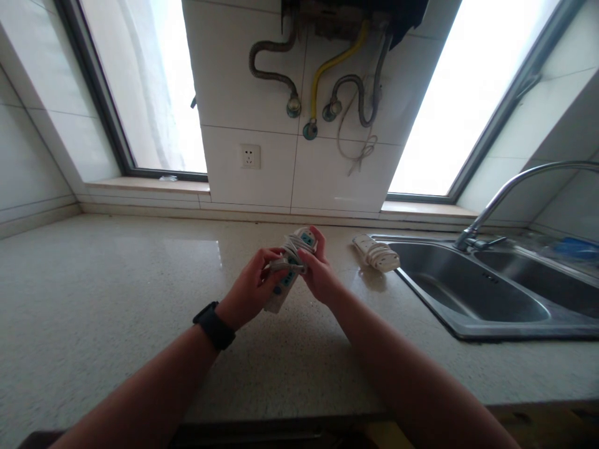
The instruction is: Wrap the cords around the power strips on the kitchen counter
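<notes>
A white power strip [291, 265] with its cord wound around it is held above the speckled countertop [116, 293], tilted with its far end up. My left hand [250, 287] grips its lower part from the left; a black band sits on that wrist. My right hand [319, 268] grips it from the right, fingers curled over the top end and the cord loops. A second white power strip [377, 252], also wrapped in cord, lies on the counter next to the sink's left corner.
A steel double sink [486, 293] with a curved faucet [510, 190] fills the right side. A wall socket [250, 156] and several hoses [322, 93] hang on the tiled wall between two windows. The counter's front edge runs just below my forearms.
</notes>
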Demonstrator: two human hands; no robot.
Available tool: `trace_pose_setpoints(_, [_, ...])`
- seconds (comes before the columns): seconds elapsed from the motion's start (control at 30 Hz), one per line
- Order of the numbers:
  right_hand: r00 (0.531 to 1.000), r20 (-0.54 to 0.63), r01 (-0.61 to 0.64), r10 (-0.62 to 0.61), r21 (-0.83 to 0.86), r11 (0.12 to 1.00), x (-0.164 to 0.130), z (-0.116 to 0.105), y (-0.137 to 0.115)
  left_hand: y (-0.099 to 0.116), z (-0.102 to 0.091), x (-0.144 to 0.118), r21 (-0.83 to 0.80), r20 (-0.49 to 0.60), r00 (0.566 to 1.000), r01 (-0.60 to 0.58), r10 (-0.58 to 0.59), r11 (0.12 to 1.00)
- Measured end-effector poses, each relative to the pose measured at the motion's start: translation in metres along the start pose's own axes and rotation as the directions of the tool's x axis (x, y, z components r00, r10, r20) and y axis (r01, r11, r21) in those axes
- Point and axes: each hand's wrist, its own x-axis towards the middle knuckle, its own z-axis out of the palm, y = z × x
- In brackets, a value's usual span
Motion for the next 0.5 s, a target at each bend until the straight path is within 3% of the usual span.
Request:
trace_pose_setpoints(0.27, [0.998,0.05,0.042,-0.039,-0.061,0.997,-0.0022,-0.0014,0.0002,0.0005,-0.0016,0.0005,-0.087,-0.099,0.993,0.059,-0.067,0.994])
trace_pose_setpoints(0.5, [0.995,0.076,0.069,-0.069,0.001,0.998,-0.0033,0.0026,-0.0026,0.0057,0.0,0.003,-0.321,-0.211,0.949,0.159,-0.234,0.934])
